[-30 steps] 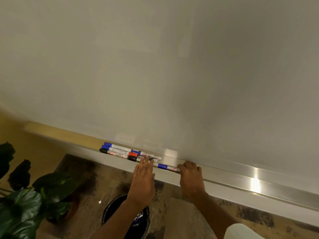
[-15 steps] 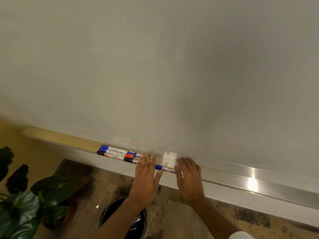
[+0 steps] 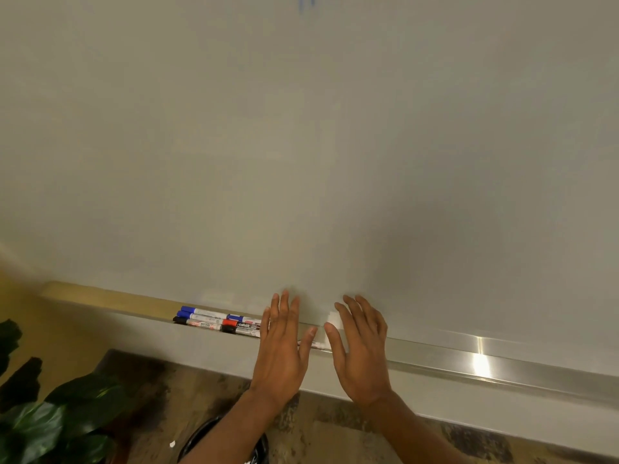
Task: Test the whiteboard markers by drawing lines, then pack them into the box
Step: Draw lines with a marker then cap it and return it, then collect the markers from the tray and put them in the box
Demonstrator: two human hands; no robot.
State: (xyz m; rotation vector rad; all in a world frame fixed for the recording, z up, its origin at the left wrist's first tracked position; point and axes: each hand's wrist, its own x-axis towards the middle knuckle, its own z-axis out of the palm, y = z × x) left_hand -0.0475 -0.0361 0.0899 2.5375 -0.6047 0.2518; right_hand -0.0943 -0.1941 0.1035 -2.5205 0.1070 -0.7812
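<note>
Several whiteboard markers [image 3: 217, 322] with blue, black and red caps lie in a row on the metal tray [image 3: 502, 363] under the whiteboard [image 3: 301, 145]. My left hand [image 3: 281, 346] hovers over the right end of the row with straight, spread fingers, hiding part of the markers. My right hand [image 3: 361, 349] is beside it, fingers straight, holding nothing. Between my thumbs the tip of one marker [image 3: 316, 345] shows on the tray edge. Faint blue marks [image 3: 306, 1] sit at the board's top edge. No box is in view.
A leafy green plant [image 3: 50, 423] stands at the lower left on the mottled floor. A dark round bin [image 3: 227, 443] sits below my left forearm. The tray runs on to the right with a bright glare spot [image 3: 482, 363].
Both hands have lifted off the tray and the markers and now have their fingers straight and spread. The view has tilted up a little, so blue marks show at the board's top.
</note>
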